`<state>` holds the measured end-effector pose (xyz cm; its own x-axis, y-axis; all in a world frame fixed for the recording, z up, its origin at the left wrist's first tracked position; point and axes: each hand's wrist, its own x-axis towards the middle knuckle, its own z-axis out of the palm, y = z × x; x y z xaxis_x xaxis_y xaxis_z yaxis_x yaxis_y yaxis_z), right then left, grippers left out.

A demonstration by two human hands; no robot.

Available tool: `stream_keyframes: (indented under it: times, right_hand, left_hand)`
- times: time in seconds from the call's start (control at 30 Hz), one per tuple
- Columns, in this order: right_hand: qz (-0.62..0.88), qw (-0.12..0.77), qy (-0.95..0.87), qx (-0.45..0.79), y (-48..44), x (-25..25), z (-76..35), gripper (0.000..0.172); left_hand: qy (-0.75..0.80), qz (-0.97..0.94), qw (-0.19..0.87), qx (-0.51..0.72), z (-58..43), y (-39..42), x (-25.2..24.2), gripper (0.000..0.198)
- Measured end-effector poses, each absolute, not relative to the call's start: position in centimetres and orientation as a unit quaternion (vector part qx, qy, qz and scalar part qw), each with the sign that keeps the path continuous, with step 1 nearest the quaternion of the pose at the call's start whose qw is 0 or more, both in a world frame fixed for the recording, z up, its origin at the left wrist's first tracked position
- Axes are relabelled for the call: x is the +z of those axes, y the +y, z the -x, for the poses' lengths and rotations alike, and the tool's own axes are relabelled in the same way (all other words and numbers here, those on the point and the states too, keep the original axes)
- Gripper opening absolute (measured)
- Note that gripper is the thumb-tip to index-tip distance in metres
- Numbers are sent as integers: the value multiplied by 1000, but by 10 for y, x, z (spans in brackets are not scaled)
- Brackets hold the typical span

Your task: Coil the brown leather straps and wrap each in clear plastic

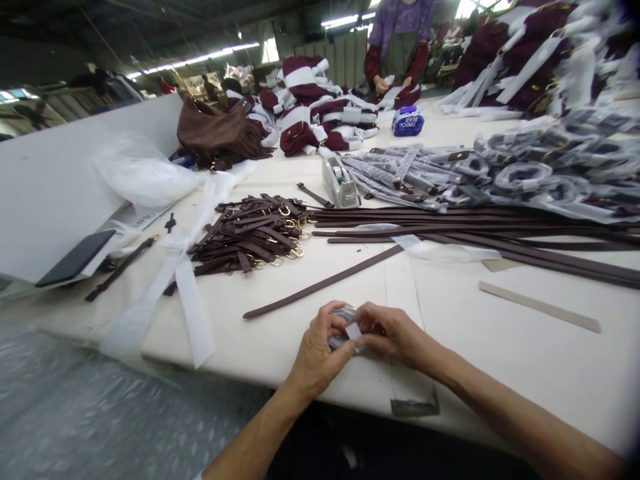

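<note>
My left hand (320, 350) and my right hand (387, 332) meet near the front edge of the white table (525, 353). Both are pinched on a small wrapped bundle (347, 330), greyish with a white strip across it; the fingers hide most of it. A single long dark brown strap (325, 281) lies on the table just beyond my hands. Further back on the left is a heap of short brown straps with gold rings (255, 235).
Long brown straps (500, 230) run off to the right, with plastic-wrapped coiled straps (540, 173) behind them. A tape dispenser (340, 181), a brown bag (215, 133), white ribbon (185, 280), a dark phone (75, 257) and maroon-white bundles (320, 110) are about. Another person (400, 47) stands at the far side.
</note>
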<state>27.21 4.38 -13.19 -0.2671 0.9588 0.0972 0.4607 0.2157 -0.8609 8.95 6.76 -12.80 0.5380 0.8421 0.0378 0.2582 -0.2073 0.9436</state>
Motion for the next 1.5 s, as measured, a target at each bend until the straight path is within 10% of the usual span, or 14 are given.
stream_keyframes:
  times: [0.4, 0.63, 1.5]
  right_hand:
    - [500, 335, -647, 468, 52, -129, -267, 12]
    - [447, 325, -656, 514, 51, -130, -274, 10]
    - [392, 254, -795, 386, 47, -127, -287, 13]
  left_hand:
    - [442, -779, 328, 300, -100, 56, -130, 24]
    - [483, -725, 397, 288, -105, 64, -115, 10]
    - [325, -875, 258, 247, -83, 62, -140, 17]
